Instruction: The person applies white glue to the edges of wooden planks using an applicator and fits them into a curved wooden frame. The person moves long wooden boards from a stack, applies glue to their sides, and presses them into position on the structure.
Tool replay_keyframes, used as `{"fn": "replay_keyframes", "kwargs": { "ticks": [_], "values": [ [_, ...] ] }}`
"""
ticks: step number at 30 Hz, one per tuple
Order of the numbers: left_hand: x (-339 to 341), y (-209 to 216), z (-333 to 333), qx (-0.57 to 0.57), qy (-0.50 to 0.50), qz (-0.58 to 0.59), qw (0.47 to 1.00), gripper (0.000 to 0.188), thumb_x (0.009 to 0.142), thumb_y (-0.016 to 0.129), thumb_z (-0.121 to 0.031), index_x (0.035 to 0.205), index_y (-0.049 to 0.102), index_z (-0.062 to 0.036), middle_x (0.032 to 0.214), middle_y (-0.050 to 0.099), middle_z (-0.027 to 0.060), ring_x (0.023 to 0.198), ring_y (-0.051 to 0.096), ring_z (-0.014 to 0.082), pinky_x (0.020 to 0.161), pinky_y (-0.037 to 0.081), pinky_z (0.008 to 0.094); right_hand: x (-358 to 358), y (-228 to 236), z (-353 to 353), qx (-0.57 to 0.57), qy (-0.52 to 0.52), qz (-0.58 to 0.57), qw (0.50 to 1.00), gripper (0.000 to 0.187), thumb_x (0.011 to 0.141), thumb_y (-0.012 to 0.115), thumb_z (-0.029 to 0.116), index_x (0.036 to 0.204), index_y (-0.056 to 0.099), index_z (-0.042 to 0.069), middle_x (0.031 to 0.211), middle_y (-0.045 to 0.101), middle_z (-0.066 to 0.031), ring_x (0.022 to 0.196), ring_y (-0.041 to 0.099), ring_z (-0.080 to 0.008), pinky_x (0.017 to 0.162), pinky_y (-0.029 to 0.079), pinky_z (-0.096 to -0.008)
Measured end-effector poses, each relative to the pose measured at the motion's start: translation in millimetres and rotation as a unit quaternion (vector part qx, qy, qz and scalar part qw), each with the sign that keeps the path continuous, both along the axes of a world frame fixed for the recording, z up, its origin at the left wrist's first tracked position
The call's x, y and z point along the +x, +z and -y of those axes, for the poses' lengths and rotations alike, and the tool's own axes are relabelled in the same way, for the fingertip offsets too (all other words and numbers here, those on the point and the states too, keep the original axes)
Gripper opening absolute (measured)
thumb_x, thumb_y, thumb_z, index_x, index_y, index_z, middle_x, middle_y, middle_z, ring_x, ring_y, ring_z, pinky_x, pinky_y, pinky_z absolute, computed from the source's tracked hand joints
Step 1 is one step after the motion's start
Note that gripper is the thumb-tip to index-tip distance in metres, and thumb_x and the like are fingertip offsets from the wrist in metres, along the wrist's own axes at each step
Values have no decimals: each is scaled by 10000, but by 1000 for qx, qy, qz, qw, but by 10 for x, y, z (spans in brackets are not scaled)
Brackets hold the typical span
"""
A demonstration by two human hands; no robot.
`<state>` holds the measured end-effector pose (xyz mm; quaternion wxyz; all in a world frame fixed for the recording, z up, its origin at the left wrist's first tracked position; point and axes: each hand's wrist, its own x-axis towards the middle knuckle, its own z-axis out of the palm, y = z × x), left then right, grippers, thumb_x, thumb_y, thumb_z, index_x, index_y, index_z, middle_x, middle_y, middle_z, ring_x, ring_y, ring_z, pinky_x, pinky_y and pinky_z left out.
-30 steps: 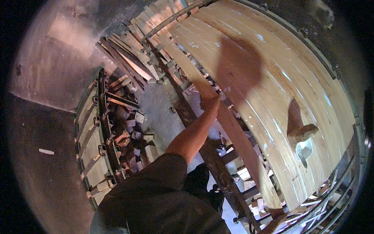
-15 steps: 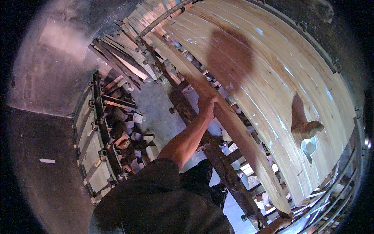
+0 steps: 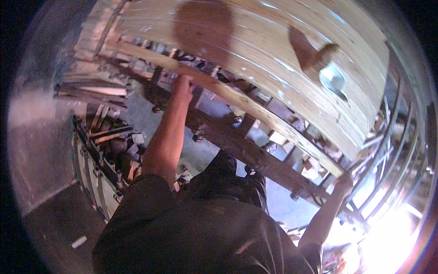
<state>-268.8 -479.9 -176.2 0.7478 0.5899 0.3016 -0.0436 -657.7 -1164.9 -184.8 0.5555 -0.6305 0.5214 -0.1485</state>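
Note:
A long, narrow wooden strip runs diagonally along the near side of a wide panel of boards with whitish streaks. My left hand is closed on the strip toward its far left part. At the strip's right end, my right hand grips it with bent fingers. A gap with supports and wood pieces below separates the strip from the panel. On the panel lies a brown and pale, irregular object whose kind I cannot make out; a dark shadow falls beside it.
Below the strip runs a dark metal beam with bolts. Stacked wood slats sit at the left, above a frame beside scattered offcuts. Curved-looking metal bars stand at the right, near a bright glare.
The view has turned, so the strip and panel lie flatter across it. My right hand and forearm now show more fully. Both hands remain on the strip.

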Motion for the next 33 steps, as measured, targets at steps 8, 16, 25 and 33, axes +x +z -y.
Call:
{"fn": "replay_keyframes", "kwargs": {
  "ticks": [8,16,25,33],
  "values": [
    [508,980,2578,257,-383,307,832,1063,681,859,-203,1510,225,0,1545,314,215,1392,375,312,1130,352,378,-9,630,-392,-182,-89,21,979,340,751,544,-1,1044,713,-34,915,685,-88,886,608,-203,804,484,-335],
    [574,1542,3534,358,-538,319,693,1096,631,900,-252,1499,281,3,1443,442,248,1367,414,293,1169,282,408,-840,1544,-1315,-254,-66,-220,939,367,815,581,121,1136,692,-16,1024,707,-110,901,623,-193,826,486,-324],
    [437,1456,3589,352,-524,384,674,677,636,870,-370,1138,620,9,1073,677,197,1004,651,311,926,496,399,-1007,1388,-2313,-259,-92,-128,953,353,791,537,-49,1108,688,-12,1079,706,-120,991,653,-206,874,493,-317],
    [-262,1971,2506,195,-464,448,739,778,630,897,-155,1274,482,-18,1189,586,143,1093,605,253,956,488,368,717,2062,-2863,-392,108,45,912,484,760,588,-134,1221,633,5,1215,627,-151,1126,607,-256,945,475,-365]
  ]
}}
